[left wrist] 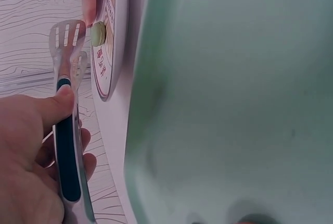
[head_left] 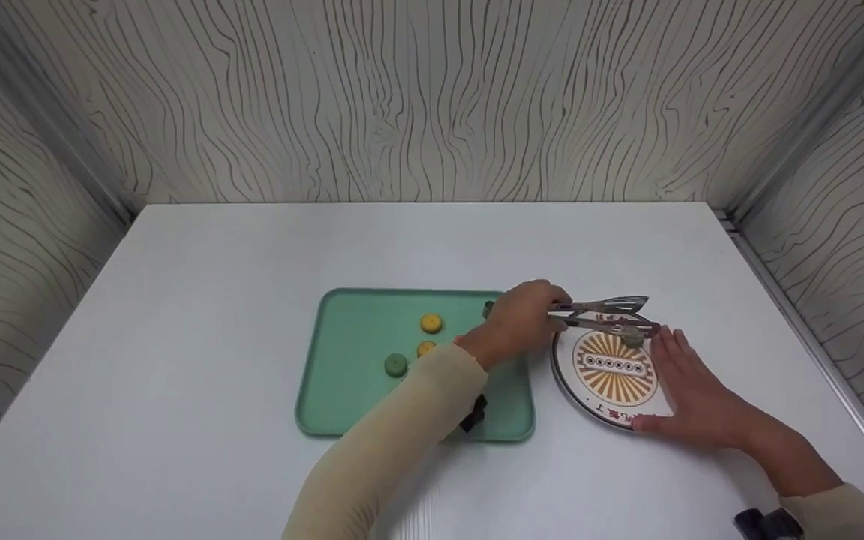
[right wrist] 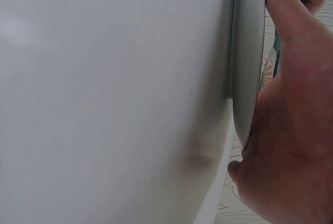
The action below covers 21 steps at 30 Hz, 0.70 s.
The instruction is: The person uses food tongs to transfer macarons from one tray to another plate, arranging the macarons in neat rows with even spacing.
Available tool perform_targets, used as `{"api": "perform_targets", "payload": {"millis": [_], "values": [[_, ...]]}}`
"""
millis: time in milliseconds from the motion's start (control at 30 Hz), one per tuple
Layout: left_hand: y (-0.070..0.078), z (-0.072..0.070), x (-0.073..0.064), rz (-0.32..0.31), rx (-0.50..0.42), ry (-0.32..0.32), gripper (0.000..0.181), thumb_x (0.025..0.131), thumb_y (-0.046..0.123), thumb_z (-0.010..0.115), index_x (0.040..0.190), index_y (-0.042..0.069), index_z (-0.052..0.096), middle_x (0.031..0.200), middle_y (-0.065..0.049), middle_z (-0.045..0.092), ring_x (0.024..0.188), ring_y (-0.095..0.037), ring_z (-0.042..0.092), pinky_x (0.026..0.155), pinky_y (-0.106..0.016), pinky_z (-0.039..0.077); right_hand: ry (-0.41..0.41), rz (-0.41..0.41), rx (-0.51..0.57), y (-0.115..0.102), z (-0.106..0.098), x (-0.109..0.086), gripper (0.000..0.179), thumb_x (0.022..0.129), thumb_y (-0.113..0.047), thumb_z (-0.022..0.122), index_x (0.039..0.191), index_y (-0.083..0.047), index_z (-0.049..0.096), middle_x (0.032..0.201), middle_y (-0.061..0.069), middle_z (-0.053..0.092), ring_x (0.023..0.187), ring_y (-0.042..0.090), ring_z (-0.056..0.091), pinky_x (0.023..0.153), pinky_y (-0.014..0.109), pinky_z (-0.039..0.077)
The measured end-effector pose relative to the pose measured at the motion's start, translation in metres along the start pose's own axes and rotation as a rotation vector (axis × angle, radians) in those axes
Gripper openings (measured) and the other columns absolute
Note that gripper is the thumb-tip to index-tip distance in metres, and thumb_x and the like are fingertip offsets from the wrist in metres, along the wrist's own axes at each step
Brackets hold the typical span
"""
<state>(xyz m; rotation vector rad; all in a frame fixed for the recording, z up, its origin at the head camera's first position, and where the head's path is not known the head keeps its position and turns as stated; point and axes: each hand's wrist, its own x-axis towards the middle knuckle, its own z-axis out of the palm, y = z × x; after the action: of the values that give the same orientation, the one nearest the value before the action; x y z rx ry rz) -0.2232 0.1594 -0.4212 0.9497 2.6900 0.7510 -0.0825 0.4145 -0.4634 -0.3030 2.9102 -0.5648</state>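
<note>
The person's left hand (head_left: 523, 319) reaches across to the tongs (left wrist: 67, 151), its grip closed around their handles, thumb on the dark outer panel and fingers on the far side. Held this way, the arms lie nearly flat and point towards three o'clock, presumably so the slotted ends reach over the plate (head_left: 570, 367) without the hand crowding it. Those ends stand apart.

The green macaron (left wrist: 98, 34) lies on the plate at about one o'clock, just beside the lower tong end; whether metal touches it is hard to tell, as the tongs partly overlap it from above.

The right hand (head_left: 706, 405) rests against the plate's rim from roughly two to five o'clock, fingers straight and thumb spread, its grip clamping nothing; that spread likely steadies the plate against a nudge.

The green tray (head_left: 357, 322) sits on the table (head_left: 214, 337) at the plate's nine o'clock, near enough for a short reach between them. On it lie two yellow pieces (head_left: 430, 323) and a green piece (head_left: 395, 365), well apart from the tong ends.
</note>
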Motion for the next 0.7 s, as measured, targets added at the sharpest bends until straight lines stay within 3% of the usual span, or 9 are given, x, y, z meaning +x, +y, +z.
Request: {"api": "perform_targets", "payload": {"millis": [267, 433, 700], "values": [[0.0, -0.009, -0.003, -0.018, 0.006, 0.011, 0.034, 0.094, 0.022, 0.075, 0.128, 0.021, 0.071, 0.12, 0.008, 0.067, 0.111, -0.005, 0.06, 0.098, -0.022, 0.048, -0.011, 0.014, 0.013, -0.002, -0.001, 0.0, 0.127, 0.082, -0.057, 0.076, 0.157, 0.012, 0.001, 0.164, 0.033, -0.004, 0.153, 0.043, -0.013, 0.106, 0.017, -0.014], [-0.002, -0.015, -0.004, -0.019, 0.01, 0.013, 0.032, 0.094, 0.023, 0.076, 0.126, 0.021, 0.072, 0.117, 0.008, 0.068, 0.107, -0.005, 0.06, 0.096, -0.022, 0.048, -0.007, 0.002, 0.009, -0.002, 0.001, 0.0, 0.126, 0.082, -0.056, 0.076, 0.157, 0.013, 0.001, 0.164, 0.035, -0.002, 0.153, 0.044, -0.012, 0.103, 0.013, -0.014], [-0.005, -0.024, -0.009, 0.031, 0.009, 0.032, 0.031, 0.095, 0.022, 0.075, 0.126, 0.019, 0.072, 0.117, 0.007, 0.068, 0.106, -0.006, 0.06, 0.095, -0.024, 0.049, -0.017, 0.012, 0.0, 0.0, -0.002, 0.0, 0.127, 0.082, -0.058, 0.076, 0.157, 0.013, 0.001, 0.164, 0.034, -0.004, 0.153, 0.043, -0.013, 0.103, 0.012, -0.015]]}}
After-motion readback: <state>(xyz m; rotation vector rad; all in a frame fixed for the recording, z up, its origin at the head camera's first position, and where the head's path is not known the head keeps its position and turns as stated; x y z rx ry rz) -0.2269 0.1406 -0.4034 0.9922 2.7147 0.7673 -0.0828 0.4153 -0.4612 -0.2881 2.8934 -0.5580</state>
